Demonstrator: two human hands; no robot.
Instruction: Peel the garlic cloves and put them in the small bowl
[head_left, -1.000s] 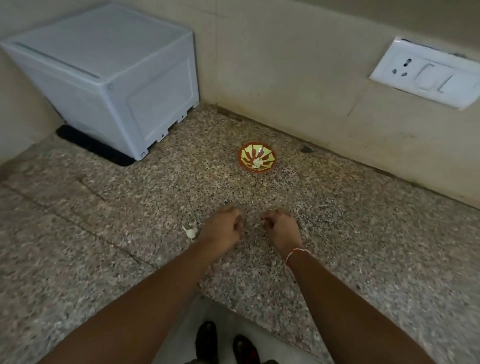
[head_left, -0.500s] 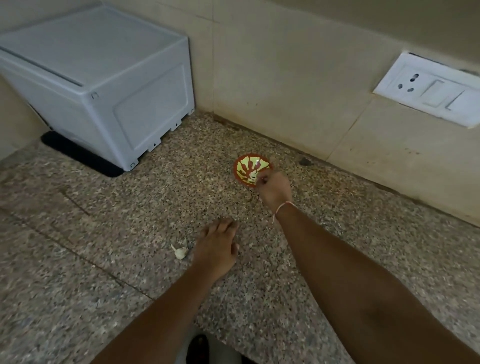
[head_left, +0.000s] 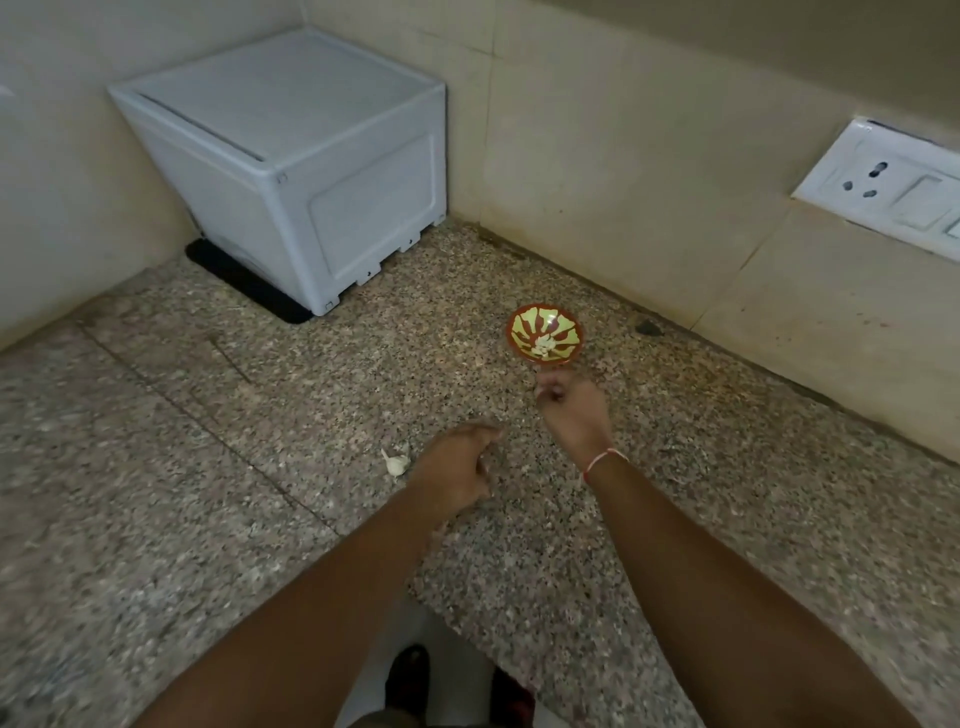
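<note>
Garlic clove (head_left: 396, 464) lies unpeeled on the tabletop (head_left: 208, 467) beside the left hand (head_left: 457, 467), fingers now loosely curled, empty. Right hand (head_left: 569, 410) has drawn back from the small bowl (head_left: 545, 332); its grip looks curled, contents unclear. Peeled cloves (head_left: 544, 344) sit inside.

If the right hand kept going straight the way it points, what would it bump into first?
Most likely the small bowl, directly ahead of the right hand. Its height above the counter is unclear, so it might pass over the rim.
</note>
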